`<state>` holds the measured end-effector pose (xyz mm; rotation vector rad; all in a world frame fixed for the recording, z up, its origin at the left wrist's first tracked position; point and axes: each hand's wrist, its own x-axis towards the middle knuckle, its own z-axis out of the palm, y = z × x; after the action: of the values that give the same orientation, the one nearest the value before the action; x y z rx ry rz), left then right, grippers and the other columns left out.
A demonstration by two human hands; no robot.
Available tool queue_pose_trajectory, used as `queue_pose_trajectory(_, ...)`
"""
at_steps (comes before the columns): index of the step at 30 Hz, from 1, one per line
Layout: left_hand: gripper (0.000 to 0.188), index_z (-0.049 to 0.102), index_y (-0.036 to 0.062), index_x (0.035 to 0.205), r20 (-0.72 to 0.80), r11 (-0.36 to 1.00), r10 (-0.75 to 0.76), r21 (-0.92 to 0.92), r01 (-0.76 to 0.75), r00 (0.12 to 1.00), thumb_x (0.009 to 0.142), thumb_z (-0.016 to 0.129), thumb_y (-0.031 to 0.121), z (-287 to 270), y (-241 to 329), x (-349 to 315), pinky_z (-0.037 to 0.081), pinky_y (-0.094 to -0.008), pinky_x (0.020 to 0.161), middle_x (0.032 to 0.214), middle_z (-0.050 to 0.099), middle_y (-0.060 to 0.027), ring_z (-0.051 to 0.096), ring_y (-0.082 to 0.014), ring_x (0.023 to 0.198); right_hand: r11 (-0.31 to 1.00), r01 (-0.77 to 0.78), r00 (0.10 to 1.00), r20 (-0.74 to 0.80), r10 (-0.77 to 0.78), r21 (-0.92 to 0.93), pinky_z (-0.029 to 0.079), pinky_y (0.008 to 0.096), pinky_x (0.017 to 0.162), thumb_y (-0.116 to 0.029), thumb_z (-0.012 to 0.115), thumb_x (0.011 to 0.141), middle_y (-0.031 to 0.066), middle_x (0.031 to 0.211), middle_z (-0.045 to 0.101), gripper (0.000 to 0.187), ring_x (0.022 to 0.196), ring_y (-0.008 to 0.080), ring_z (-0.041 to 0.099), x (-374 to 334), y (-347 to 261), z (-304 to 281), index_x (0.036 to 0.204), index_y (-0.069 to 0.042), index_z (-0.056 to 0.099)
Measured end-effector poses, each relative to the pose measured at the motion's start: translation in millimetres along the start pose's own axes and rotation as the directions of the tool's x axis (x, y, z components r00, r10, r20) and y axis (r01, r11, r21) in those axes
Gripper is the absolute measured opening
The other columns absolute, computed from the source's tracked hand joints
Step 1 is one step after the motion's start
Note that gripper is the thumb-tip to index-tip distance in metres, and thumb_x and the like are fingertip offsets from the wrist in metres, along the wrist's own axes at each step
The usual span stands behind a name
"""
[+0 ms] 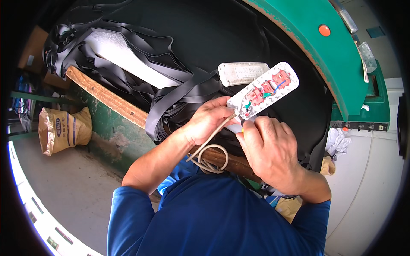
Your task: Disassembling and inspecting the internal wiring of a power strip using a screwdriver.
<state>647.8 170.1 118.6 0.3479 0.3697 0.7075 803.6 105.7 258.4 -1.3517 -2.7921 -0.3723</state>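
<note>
An opened white power strip lies tilted, its inside showing reddish-pink contact holders and blue, red and green wires. My left hand is closed round its near end, where the beige cord enters. My right hand is closed on a small tool with a yellow and dark part, seemingly a screwdriver, mostly hidden by the fingers. Its tip is at the strip's near end. Beyond the strip, the detached white back cover rests on black sheet material.
Black strips lie heaped to the left along a wooden edge. The cord's coil hangs near my body. A green machine with an orange button arches over the right side. A paper sack stands on the floor at left.
</note>
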Motion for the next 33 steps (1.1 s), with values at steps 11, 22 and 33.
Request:
queue_pose_trajectory(11,0.033,0.055,-0.0016,0.137,0.085,0.911,0.249,0.319,-0.263,0.965,0.106,0.057,0.012,-8,-21,5,0.05,-0.0298,0.104,0.121,0.068,-0.0064,0.063,-0.0126,0.114,0.983,-0.111,0.988,0.121,0.093,0.149,0.05,0.0413,0.068,-0.016,0.071,0.091,0.0127,0.094,0.057,0.025,0.079,0.0283,0.063,-1,16,0,0.108,0.0,0.063)
queue_pose_trajectory(22,0.032,0.054,-0.003,0.136,0.087,0.922,0.255,0.278,-0.269,0.963,0.106,0.057,0.01,-1,-20,4,0.05,-0.0311,0.106,0.12,0.067,-0.0079,0.064,-0.0148,0.112,0.94,-0.155,0.988,0.048,0.147,0.305,0.054,0.0392,0.069,-0.02,0.075,0.09,0.015,0.095,0.06,0.045,0.08,0.0287,0.063,0,12,0,0.12,0.005,0.053)
queue_pose_trajectory(33,0.031,0.054,-0.0033,0.135,0.079,0.899,0.267,0.338,-0.278,0.96,0.107,0.056,0.01,-3,-20,4,0.051,-0.031,0.104,0.119,0.068,-0.0089,0.064,-0.014,0.111,0.936,0.035,0.999,0.001,-0.038,0.351,0.053,0.0409,0.074,-0.006,0.065,0.089,0.0158,0.103,0.056,0.024,0.09,0.0313,0.063,5,23,-5,0.112,0.001,0.063)
